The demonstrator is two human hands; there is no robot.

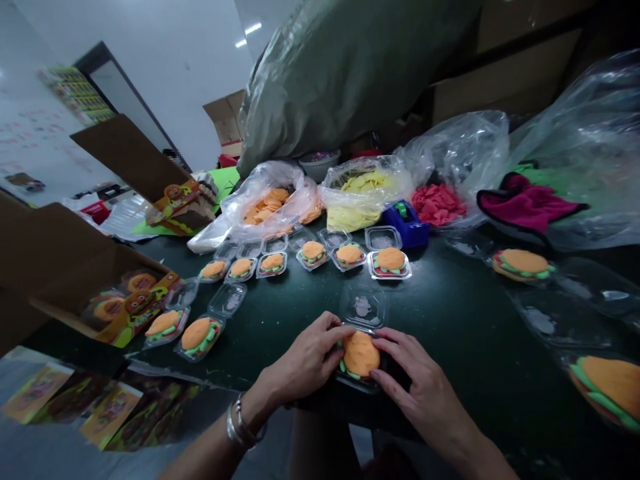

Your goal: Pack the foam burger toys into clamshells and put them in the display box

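Observation:
A toy hamburger (361,355) with an orange bun and green frill sits in an opened clear plastic box near the table's front edge. The raised clear lid (364,308) lies behind it. My left hand (311,352), with bracelets on the wrist, presses its curled fingers against the burger's left side. On the opposite side my right hand (413,373) grips the burger with thumb and fingers. Between them the two hands hold it, and they partly cover the box's sides. Closest beyond the lid is another boxed burger (390,261).
More boxed burgers (201,335) stand on the dark table, left, behind and right. A cardboard display box (145,308) is at left. Behind are plastic bags of orange pieces (267,207), yellow pieces (367,181) and red pieces (439,205), plus a blue tape dispenser (411,230).

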